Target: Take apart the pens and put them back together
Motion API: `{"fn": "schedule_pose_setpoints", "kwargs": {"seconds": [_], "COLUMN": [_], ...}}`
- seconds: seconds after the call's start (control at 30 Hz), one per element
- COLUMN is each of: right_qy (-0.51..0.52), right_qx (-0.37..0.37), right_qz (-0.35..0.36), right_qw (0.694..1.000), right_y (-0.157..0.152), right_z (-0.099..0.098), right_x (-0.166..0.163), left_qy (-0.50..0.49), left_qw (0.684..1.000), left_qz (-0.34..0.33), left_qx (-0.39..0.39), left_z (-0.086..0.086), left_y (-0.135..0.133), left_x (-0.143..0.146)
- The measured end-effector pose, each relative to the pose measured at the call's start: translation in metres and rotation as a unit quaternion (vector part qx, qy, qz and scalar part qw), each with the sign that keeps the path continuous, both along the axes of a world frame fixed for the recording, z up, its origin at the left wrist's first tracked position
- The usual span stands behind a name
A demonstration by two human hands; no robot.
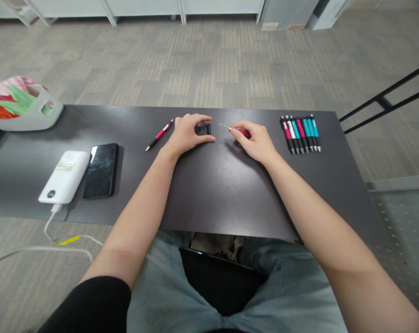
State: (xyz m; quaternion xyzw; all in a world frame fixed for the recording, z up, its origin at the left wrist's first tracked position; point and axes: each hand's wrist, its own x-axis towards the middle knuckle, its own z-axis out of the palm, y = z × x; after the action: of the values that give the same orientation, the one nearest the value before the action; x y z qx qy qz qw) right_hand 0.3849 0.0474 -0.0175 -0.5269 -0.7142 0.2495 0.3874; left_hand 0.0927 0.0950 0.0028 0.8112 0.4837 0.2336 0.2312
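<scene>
My right hand (254, 138) pinches a red pen barrel (243, 132) between thumb and fingers. From it a thin silvery tip (225, 126) sticks out to the left. My left hand (188, 133) has thumb and forefinger apart, curved around a short black pen part (208, 129) at the table. Whether the fingers touch this part, I cannot tell. Just left of my left hand lies a whole red and black pen (160, 135), slanted on the table.
Several red, white and teal pens (301, 134) lie in a row at right on the dark table (216, 194). At left are a white power bank (65, 175) with a cable, a black phone (101, 171) and a white basket (53, 113) holding colourful stuff.
</scene>
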Motion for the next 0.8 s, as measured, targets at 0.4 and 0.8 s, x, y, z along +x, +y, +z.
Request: {"fn": "schedule_pose_setpoints", "kwargs": {"seconds": [0.4,0.8], "right_qy": [0.001,-0.013], "right_qx": [0.006,0.010], "right_qz": [0.008,0.026], "right_qw": [1.000,1.000], "right_y": [0.002,-0.002], "right_z": [-0.001,0.005], "right_x": [0.001,-0.003], "left_qy": [-0.004,-0.087], "left_qw": [1.000,0.994], "left_qz": [0.009,-0.064], "left_qx": [0.004,0.024], "left_z": [0.002,0.014], "left_y": [-0.001,-0.014], "left_x": [-0.005,0.023]}}
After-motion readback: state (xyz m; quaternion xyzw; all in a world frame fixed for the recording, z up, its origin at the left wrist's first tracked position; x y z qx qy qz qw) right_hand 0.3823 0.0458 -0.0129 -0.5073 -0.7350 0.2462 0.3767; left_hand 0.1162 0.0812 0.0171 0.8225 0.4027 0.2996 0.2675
